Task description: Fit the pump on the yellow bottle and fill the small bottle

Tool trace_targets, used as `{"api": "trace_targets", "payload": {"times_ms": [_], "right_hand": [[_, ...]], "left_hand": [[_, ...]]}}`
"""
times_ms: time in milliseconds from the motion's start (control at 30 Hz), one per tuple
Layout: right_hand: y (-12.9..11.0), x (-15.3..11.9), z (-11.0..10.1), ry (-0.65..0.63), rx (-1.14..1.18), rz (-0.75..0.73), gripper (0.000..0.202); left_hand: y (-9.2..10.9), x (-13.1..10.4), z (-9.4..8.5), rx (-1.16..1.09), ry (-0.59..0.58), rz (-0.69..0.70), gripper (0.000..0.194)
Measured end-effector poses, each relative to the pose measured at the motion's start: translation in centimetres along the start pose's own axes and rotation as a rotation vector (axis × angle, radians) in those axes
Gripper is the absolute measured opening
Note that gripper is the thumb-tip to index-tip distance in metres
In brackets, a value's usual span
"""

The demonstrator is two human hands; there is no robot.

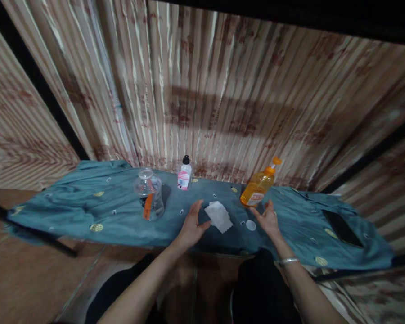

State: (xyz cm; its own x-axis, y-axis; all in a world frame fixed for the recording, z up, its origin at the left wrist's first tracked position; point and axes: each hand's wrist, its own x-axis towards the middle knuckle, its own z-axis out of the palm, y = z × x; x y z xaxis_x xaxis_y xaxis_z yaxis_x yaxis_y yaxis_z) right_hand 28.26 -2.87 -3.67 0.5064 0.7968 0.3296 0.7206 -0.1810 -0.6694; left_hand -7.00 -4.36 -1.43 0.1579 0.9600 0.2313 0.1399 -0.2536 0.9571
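My left hand has its fingers apart beside a white folded tissue on the green cloth. My right hand is spread, with its fingertips close to the base of an orange pump bottle; whether they touch it I cannot tell. A small round clear disc lies between the tissue and my right hand. Left of my left hand stands a clear plastic jar with an orange label. Behind, a small bottle with a black cap and pink label is upright.
A dark phone lies at the right on the cloth-covered table. Black metal poles rise at both sides, and a pleated curtain hangs behind. My knees are below the front edge.
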Motion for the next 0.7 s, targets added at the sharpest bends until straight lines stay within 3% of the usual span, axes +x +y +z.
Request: {"api": "trace_targets", "payload": {"times_ms": [100,233,367,567,633,700], "right_hand": [[-0.6,-2.4,-0.8,-0.053,0.008,0.029,0.087],[-3.9,-4.3,-0.8,-0.136,0.027,-0.119,0.064],[-10.3,-4.5,1.6,-0.282,0.058,-0.306,0.054],[-22.4,-2.5,6.6,-0.481,0.031,-0.478,0.063],[-25.1,-1.4,7.8,-0.511,0.008,-0.460,0.067],[-26.1,-0.4,8.7,-0.529,-0.043,-0.455,0.065]], "left_hand": [[0.9,0.1,-0.9,-0.038,0.040,-0.028,0.067],[2.0,0.3,-1.5,-0.097,0.089,-0.070,0.059],[2.3,-0.1,-1.2,-0.174,0.110,-0.120,0.059],[1.0,-1.9,-1.6,-0.308,0.139,-0.213,0.050],[0.6,-1.9,-2.3,-0.347,0.154,-0.227,0.049],[0.3,-1.7,-3.0,-0.382,0.172,-0.237,0.049]]}}
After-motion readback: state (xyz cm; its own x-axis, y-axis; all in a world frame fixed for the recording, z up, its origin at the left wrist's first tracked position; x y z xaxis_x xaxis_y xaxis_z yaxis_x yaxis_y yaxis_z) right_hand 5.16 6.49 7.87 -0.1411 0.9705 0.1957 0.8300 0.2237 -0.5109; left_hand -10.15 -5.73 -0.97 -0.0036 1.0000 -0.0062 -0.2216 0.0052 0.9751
